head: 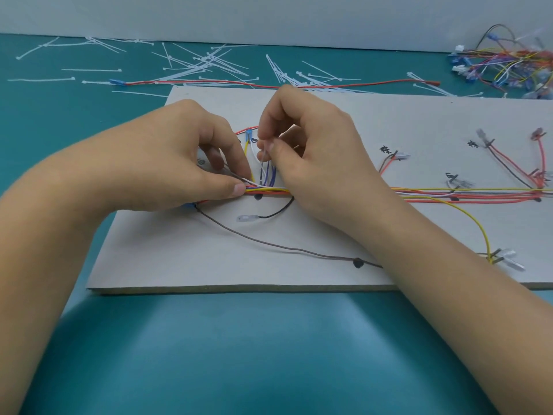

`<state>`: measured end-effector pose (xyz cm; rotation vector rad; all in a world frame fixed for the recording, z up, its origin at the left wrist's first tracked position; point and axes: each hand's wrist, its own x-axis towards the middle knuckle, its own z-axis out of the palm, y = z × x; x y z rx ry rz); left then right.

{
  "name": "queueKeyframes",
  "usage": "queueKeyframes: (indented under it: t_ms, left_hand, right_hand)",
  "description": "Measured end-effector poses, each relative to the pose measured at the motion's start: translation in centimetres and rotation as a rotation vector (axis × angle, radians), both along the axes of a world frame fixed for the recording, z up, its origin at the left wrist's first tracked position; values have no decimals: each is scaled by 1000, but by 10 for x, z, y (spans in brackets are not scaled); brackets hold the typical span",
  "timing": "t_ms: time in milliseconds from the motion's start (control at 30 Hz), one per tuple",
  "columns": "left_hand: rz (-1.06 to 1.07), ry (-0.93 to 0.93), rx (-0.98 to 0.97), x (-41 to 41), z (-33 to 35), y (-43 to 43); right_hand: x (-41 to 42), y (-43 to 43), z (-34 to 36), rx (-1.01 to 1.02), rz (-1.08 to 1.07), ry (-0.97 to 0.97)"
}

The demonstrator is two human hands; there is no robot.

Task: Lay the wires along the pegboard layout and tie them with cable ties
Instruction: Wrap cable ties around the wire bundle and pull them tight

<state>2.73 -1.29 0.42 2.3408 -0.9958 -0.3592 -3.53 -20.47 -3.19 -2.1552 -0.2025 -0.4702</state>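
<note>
Teal tabletop [269,339], flat grey pegboard [419,121] on it, left hand [179,157] curled with thumb and forefinger pinching the red-yellow wire bundle [478,194] running along mid-board, right hand [314,151] pinching thin purple and grey wires [264,172] upright just beside, white plastic cable ties [206,62] scattered behind.

Open table [269,354] in front, cable ties [203,65] strewn behind board [419,115]

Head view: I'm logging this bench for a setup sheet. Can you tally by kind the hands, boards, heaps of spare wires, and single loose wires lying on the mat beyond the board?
hands: 2, the left hand and the right hand, both pinching laid wires
board: 1
heap of spare wires: 1
loose red wire: 1
Total: 5
</note>
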Motion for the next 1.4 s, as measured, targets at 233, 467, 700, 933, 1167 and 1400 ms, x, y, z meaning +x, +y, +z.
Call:
queueKeyframes:
  t_ms: [233,467,700,933,1167,1400]
  left_hand:
    - [-1,-4,9,0,0,-1]
    - [5,-17,9,1,-2,1]
    - [27,4,4,1,-3,1]
    - [97,-126,-44,-8,-1,-6]
    - [92,-199,40,-24,1,-17]
    - [143,-199,54,-30,5,-17]
  right_hand:
    - [-1,-1,1,2,-25,9]
    - [1,2,18,-176,53,107]
    - [8,10,20,-89,22,132]
    - [6,8,12,-134,-48,46]
    - [4,4,10,-154,-44,66]
    - [5,3,11,-125,-47,96]
